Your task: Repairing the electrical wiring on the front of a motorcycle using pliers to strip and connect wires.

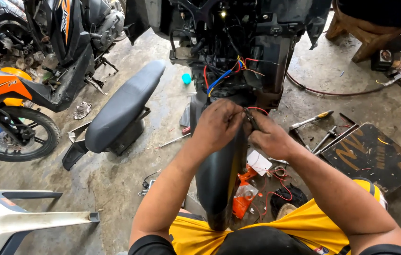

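My left hand (217,125) and my right hand (269,137) meet over the black rear fender (217,174) of a stripped scooter (243,42). The left hand pinches a thin red wire (257,109). In the right hand sits a small dark tool (251,118), its tip at that wire. A bundle of red, blue and yellow wires (224,75) hangs from the scooter's open body just above the hands.
A detached black seat (122,106) lies on the concrete to the left. An orange and black motorcycle (16,94) stands at far left. Hand tools (311,120) and a dark board (372,156) lie at right. A white plastic panel (16,222) sits at bottom left.
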